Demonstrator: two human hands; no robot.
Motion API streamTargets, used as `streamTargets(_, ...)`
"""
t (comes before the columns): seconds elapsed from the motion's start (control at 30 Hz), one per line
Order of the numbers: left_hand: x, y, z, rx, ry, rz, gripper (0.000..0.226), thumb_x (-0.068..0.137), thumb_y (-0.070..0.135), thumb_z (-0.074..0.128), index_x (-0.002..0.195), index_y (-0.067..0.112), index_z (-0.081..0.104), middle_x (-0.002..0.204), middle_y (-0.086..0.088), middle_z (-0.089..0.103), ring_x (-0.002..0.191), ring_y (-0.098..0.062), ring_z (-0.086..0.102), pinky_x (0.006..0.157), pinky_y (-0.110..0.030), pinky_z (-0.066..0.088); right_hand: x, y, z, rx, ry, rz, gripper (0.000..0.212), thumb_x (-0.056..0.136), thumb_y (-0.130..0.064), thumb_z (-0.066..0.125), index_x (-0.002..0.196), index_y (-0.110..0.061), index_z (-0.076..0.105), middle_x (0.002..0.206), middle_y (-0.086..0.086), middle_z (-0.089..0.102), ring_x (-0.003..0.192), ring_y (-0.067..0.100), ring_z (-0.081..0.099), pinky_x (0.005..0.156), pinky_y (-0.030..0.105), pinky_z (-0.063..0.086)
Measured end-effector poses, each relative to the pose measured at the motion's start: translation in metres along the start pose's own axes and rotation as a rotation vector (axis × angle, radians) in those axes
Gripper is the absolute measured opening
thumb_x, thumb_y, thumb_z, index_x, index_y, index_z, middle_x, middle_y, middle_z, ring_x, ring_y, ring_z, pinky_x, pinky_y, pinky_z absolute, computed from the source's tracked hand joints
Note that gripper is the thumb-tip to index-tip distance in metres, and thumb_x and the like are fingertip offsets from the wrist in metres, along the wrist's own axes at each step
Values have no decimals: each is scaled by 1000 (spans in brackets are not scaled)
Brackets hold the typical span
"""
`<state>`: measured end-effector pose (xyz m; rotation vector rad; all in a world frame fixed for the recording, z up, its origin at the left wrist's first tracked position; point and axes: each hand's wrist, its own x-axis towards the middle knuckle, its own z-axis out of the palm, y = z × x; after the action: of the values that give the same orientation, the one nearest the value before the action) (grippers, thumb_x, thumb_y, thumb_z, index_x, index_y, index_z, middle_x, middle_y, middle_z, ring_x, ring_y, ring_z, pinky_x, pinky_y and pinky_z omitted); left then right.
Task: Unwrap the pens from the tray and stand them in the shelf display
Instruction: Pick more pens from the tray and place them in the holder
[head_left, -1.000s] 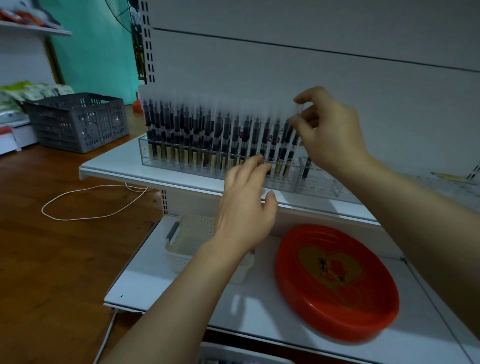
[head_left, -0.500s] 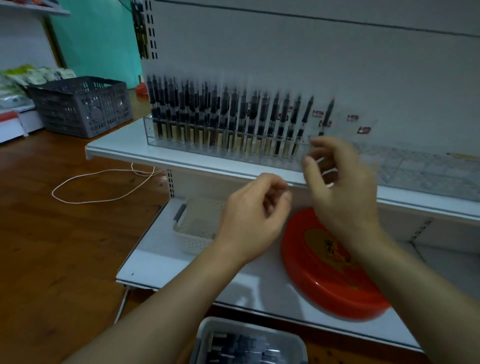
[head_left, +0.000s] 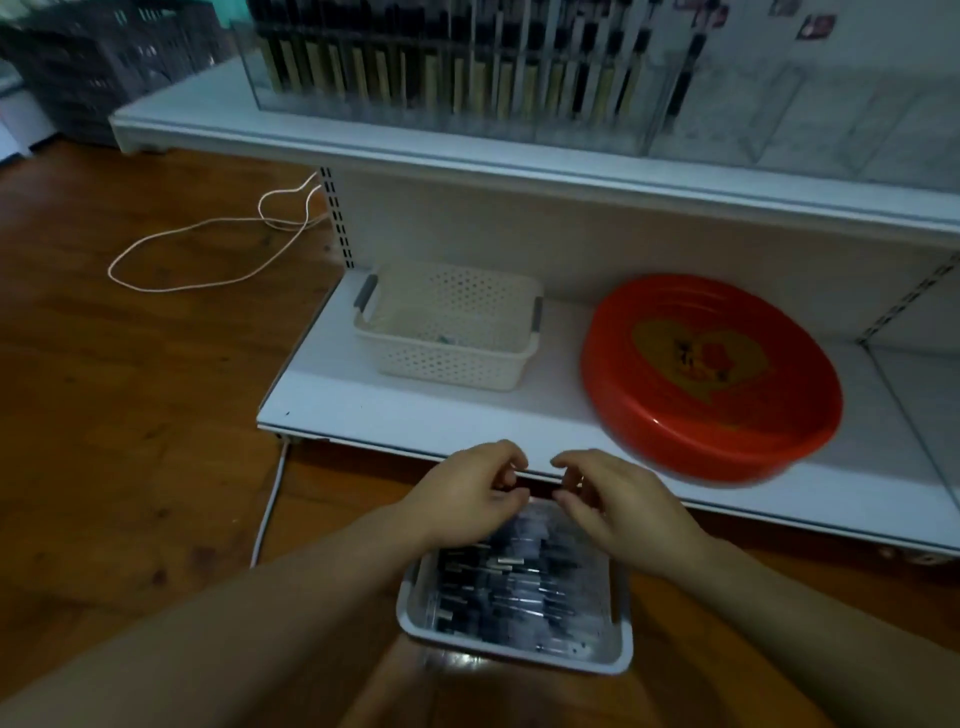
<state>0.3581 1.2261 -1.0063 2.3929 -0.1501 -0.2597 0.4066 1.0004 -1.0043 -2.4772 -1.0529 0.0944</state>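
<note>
- The tray (head_left: 621, 656), a shallow white one at the lower centre of the frame, sat on the wooden floor (head_left: 130, 441) and held the wrapped pens (head_left: 511, 584), a loose pile in clear sleeves.
- Most pens lay with their long axes running left to right across the frame, crosswise to both forearms.
- The left hand (head_left: 465, 493) and right hand (head_left: 621, 512) hovered side by side over the tray's far end, the pens directly beneath and slightly toward the viewer from the fingertips.
- Both hands showed curled fingers, thumb tips close to forefingers, with a small gap between the two hands; whether either pinched a wrapper or a pen could not be told through the blur.
- Neither hand was plainly nearer the pile; the reach looked equal.
- The shelf display (head_left: 452, 78), a clear acrylic rack with standing pens, sat on the upper shelf at the top of the frame, well apart from the tray; its right section looked empty of pens.
- Between tray and rack lay the lower shelf (head_left: 363, 410) carrying a cream perforated basket (head_left: 447, 364) and a red round tray (head_left: 711, 374); a lift straight up would probably pass in front of both.
- A white cord (head_left: 197, 244) looped on the floor at the upper left.
</note>
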Motion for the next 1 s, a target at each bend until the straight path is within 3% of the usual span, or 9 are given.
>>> streamTargets(0.1, -10, -24, 17, 107, -195, 2, 10, 94, 38, 61, 99, 33, 55, 86, 15, 60, 80, -7, 58, 77, -30, 50, -18, 4, 25, -29, -231, -7, 43, 97, -42, 58, 136, -22, 55, 119, -4, 65, 104, 14, 62, 87, 28, 49)
streamTargets(0.17, -14, -31, 28, 151, -281, 7, 10, 95, 37, 60, 102, 30, 57, 88, 14, 61, 80, -7, 55, 75, -26, 44, -25, 3, 41, -53, -355, -12, 38, 97, -44, 56, 128, -23, 54, 122, -3, 64, 110, 18, 59, 85, 29, 45)
streamTargets(0.37, -21, -41, 46, 187, -565, -83, 26, 104, 27, 46, 126, 18, 58, 116, -7, 65, 94, -22, 59, 78, -33, 45, -33, -5, 74, -51, -650, 17, 17, 98, -33, 55, 105, -18, 58, 102, 4, 64, 91, 22, 59, 80, 41, 51)
streamTargets(0.47, -24, -48, 53, 207, -650, -93, 26, 104, 20, 41, 123, 12, 58, 115, -12, 62, 96, -29, 56, 82, -39, 45, -38, -8, 86, 4, -742, 50, 20, 100, -29, 58, 115, -17, 62, 107, 6, 69, 93, 23, 63, 82, 39, 53)
streamTargets(0.53, -25, -50, 57, 222, -707, -92, 27, 104, 16, 41, 124, 8, 57, 116, -13, 60, 95, -28, 53, 83, -38, 42, -39, -10, 91, 41, -760, 92, 30, 100, -31, 59, 127, -18, 62, 117, 6, 69, 102, 22, 65, 88, 39, 54)
streamTargets(0.67, -24, -51, 61, 234, -783, -112, 31, 104, 11, 43, 132, 11, 55, 138, -10, 54, 121, -28, 52, 98, -33, 40, -37, -12, 94, 96, -768, 159, 31, 101, -28, 58, 129, -16, 65, 123, 6, 68, 109, 21, 64, 95, 38, 53)
streamTargets(0.83, -25, -50, 62, 225, -813, -115, 31, 103, 9, 41, 130, 8, 56, 138, -12, 54, 121, -28, 51, 94, -32, 37, -36, -17, 95, 153, -733, 249, 29, 99, -22, 62, 127, -17, 68, 126, 2, 68, 113, 17, 64, 95, 30, 51)
streamTargets(0.93, -27, -46, 61, 213, -828, -130, 32, 103, 7, 40, 131, 5, 55, 139, -14, 53, 123, -30, 50, 95, -33, 37, -34, -19, 92, 202, -702, 311, 22, 94, -17, 65, 114, -14, 74, 115, 1, 72, 100, 12, 66, 86, 26, 52)
streamTargets(1.0, -26, -43, 59, 215, -813, -146, 35, 104, 12, 39, 135, 9, 54, 140, -11, 54, 123, -29, 50, 98, -35, 40, -31, -16, 88, 261, -657, 352, 16, 93, -11, 62, 100, -14, 76, 99, -6, 73, 79, -4, 63, 69, 9, 45)
